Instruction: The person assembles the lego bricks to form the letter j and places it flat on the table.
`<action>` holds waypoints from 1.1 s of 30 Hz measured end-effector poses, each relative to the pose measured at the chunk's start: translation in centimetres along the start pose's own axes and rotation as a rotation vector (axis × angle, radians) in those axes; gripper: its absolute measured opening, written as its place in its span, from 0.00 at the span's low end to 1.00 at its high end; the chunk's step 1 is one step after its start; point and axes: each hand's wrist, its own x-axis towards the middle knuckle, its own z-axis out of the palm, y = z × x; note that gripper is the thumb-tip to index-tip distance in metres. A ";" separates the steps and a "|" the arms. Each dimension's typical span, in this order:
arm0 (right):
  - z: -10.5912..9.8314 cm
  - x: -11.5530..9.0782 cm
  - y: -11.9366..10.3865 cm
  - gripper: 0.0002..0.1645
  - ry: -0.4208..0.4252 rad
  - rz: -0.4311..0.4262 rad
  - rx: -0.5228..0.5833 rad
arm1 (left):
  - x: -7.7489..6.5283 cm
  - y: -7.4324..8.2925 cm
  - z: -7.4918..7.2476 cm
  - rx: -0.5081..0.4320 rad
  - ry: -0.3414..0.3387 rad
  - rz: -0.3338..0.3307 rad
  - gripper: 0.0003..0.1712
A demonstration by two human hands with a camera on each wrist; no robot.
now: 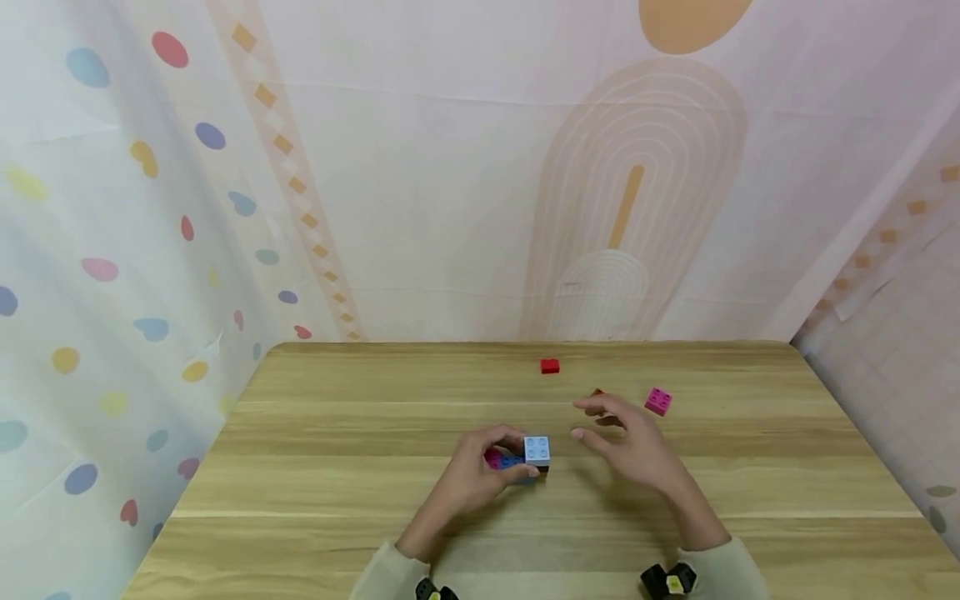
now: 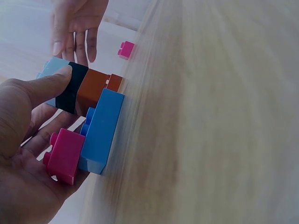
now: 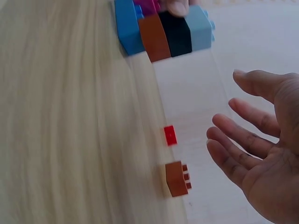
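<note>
My left hand (image 1: 480, 471) grips a stack of toy building bricks, thumb on one side and fingers on the other. Its base is a long blue brick (image 2: 103, 133). On one end of that sits a pink brick (image 2: 66, 156); on the other, a brown brick (image 3: 155, 38), a black brick (image 3: 175, 33) and a light blue brick (image 1: 537, 450) rise in a column. The left thumb presses near the black and light blue bricks. To the right of the stack, my right hand (image 1: 637, 446) hovers apart from it, fingers spread loosely, holding nothing.
A loose brown brick (image 3: 177, 178) lies beyond the right hand, mostly hidden by it in the head view. Farther back is a small red brick (image 1: 550, 366). Another pink brick (image 1: 658, 402) lies to the right. A patterned cloth (image 1: 450, 208) hangs behind the wooden table (image 1: 337, 517).
</note>
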 end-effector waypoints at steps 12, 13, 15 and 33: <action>-2.2 0.1 1.7 0.29 0.105 0.036 -0.047 | 0.1 0.1 0.2 -0.008 -0.007 0.000 0.17; -2.3 0.1 1.8 0.30 0.107 0.043 -0.051 | 0.0 0.1 0.2 -0.008 -0.008 -0.004 0.17; -2.5 0.1 2.2 0.31 0.112 0.060 -0.046 | 0.0 0.1 0.1 0.001 -0.008 -0.008 0.17; -6.8 -0.8 4.2 0.41 0.150 0.282 -0.073 | 0.5 0.6 0.6 0.015 -0.008 0.012 0.18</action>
